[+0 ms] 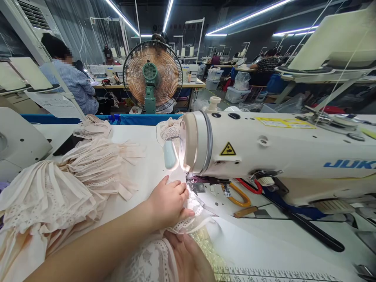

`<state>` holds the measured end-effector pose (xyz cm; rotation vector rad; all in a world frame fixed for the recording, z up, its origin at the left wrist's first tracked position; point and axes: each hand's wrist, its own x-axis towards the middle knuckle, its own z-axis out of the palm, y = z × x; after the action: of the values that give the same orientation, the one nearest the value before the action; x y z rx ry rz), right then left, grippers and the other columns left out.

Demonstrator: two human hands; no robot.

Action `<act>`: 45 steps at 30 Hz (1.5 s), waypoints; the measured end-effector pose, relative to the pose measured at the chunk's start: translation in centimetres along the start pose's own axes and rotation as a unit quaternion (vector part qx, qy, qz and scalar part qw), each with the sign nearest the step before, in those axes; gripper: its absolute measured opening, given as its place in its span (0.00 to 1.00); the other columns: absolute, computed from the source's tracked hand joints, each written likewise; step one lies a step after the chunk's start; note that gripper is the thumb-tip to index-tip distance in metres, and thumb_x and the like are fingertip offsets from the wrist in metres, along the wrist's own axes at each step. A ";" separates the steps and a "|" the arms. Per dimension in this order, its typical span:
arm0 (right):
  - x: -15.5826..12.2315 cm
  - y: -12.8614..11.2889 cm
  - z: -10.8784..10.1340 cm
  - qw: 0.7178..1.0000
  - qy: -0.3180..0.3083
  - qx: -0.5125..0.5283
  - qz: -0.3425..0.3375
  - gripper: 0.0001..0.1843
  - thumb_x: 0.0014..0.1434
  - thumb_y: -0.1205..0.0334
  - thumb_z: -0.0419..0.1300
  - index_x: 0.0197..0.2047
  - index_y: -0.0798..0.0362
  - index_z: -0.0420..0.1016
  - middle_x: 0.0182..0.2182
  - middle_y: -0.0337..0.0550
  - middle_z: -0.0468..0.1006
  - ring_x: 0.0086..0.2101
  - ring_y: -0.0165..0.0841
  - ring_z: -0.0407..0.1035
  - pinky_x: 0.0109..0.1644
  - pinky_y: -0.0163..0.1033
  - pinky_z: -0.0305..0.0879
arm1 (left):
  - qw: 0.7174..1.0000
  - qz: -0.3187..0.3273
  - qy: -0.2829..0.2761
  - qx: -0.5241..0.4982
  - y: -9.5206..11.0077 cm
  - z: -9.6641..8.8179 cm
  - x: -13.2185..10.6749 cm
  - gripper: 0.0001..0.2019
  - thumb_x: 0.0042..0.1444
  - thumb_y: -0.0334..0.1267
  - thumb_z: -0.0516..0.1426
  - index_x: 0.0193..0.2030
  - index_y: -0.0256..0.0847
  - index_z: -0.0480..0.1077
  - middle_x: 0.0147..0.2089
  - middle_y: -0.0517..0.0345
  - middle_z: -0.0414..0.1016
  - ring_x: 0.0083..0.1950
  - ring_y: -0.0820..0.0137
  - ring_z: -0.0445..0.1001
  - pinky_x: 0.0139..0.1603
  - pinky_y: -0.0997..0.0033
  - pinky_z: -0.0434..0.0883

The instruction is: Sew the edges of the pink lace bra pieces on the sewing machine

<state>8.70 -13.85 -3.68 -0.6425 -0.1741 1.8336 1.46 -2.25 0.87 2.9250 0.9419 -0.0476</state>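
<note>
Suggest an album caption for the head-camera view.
At a white JUKI sewing machine, the left hand rests on pale lace while the right hand touches it nearby.

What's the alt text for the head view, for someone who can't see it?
A person's left hand rests on pale lace fabric by the needle end of a white JUKI sewing machine; the right hand touches lace nearer the camera. Pale lace-trimmed pieces lie heaped to the left, and a large fan stands beyond the table.
</note>
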 end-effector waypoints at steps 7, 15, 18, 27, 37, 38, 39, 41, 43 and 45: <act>0.1 0.2 0.3 1.000 -0.006 0.017 0.001 0.17 0.47 0.49 0.63 0.38 0.49 0.78 0.41 0.44 0.78 0.49 0.43 0.66 0.55 0.49 0.59 | 0.999 -0.011 0.018 0.037 -0.2 -0.1 0.5 0.29 0.58 0.57 0.48 0.54 0.33 0.65 0.52 0.44 0.68 0.53 0.56 0.63 0.53 0.51 0.58; -0.2 0.3 -1.9 0.993 -0.018 -0.120 0.007 0.24 0.49 0.44 0.61 0.45 0.51 0.76 0.40 0.47 0.78 0.43 0.43 0.70 0.52 0.49 0.62 | 0.999 -0.021 -0.005 0.037 -1.0 0.4 0.6 0.33 0.52 0.58 0.54 0.56 0.32 0.64 0.44 0.45 0.67 0.44 0.58 0.65 0.39 0.63 0.65; -1.9 -3.0 -4.0 0.937 0.007 -0.334 -0.100 0.18 0.46 0.54 0.66 0.42 0.50 0.77 0.33 0.45 0.78 0.34 0.38 0.71 0.42 0.42 0.65 | 0.999 -0.009 -0.018 0.030 -1.8 0.3 0.4 0.36 0.52 0.58 0.54 0.60 0.33 0.60 0.48 0.44 0.66 0.47 0.57 0.65 0.42 0.62 0.66; 0.6 -12.6 -5.1 0.236 -0.052 -0.851 -0.467 0.15 0.59 0.70 0.49 0.43 0.51 0.74 0.35 0.46 0.74 0.35 0.36 0.64 0.37 0.39 0.62 | 1.000 0.028 0.001 0.011 -2.9 0.0 -0.4 0.29 0.52 0.53 0.56 0.58 0.42 0.62 0.50 0.45 0.64 0.49 0.57 0.65 0.46 0.61 0.65; 0.5 -10.0 -5.1 0.307 -0.102 -0.839 -0.438 0.10 0.59 0.72 0.50 0.31 0.53 0.70 0.29 0.39 0.74 0.32 0.32 0.60 0.36 0.36 0.52 | 0.984 0.176 0.010 -0.033 0.0 -0.6 -1.2 0.10 0.49 0.29 0.56 0.38 0.41 0.73 0.47 0.58 0.73 0.47 0.65 0.69 0.57 0.60 0.58; 0.7 -9.9 -5.1 0.309 -0.092 -0.845 -0.428 0.10 0.59 0.71 0.50 0.30 0.53 0.69 0.28 0.39 0.73 0.32 0.32 0.60 0.35 0.36 0.51 | 0.983 0.177 0.014 -0.046 0.2 -0.6 -1.3 0.09 0.50 0.30 0.57 0.38 0.41 0.73 0.47 0.59 0.74 0.45 0.66 0.70 0.58 0.60 0.58; 0.9 -9.8 -5.0 0.306 -0.082 -0.851 -0.419 0.10 0.59 0.71 0.51 0.29 0.53 0.69 0.27 0.38 0.72 0.31 0.31 0.59 0.35 0.36 0.51 | 0.982 0.178 0.017 -0.054 0.5 -0.6 -1.4 0.08 0.50 0.33 0.57 0.37 0.40 0.73 0.46 0.59 0.75 0.44 0.66 0.71 0.59 0.60 0.58; 1.3 -9.8 -4.7 0.290 -0.066 -0.863 -0.409 0.10 0.58 0.70 0.53 0.26 0.53 0.67 0.26 0.37 0.71 0.30 0.31 0.59 0.34 0.36 0.50 | 0.982 0.178 0.019 -0.053 0.6 -0.4 -1.4 0.08 0.51 0.39 0.58 0.35 0.39 0.74 0.43 0.57 0.76 0.40 0.66 0.72 0.57 0.60 0.61; 1.7 -9.7 -4.3 0.272 -0.055 -0.870 -0.409 0.11 0.57 0.70 0.54 0.24 0.54 0.66 0.24 0.36 0.70 0.30 0.30 0.58 0.34 0.36 0.49 | 0.983 0.179 0.027 -0.039 0.5 -0.1 -1.3 0.09 0.51 0.42 0.59 0.32 0.38 0.73 0.41 0.57 0.76 0.39 0.66 0.72 0.56 0.59 0.62; 2.1 -9.8 -4.0 0.261 -0.048 -0.871 -0.413 0.11 0.56 0.70 0.55 0.22 0.54 0.65 0.23 0.36 0.69 0.29 0.30 0.58 0.34 0.36 0.48 | 0.983 0.178 0.041 -0.028 0.3 0.3 -1.0 0.06 0.51 0.38 0.58 0.31 0.38 0.72 0.41 0.58 0.76 0.38 0.67 0.72 0.57 0.60 0.62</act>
<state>18.39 -9.19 -3.62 -1.3553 -2.3065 -0.2191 0.77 -3.08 0.62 3.0117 0.4081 0.1161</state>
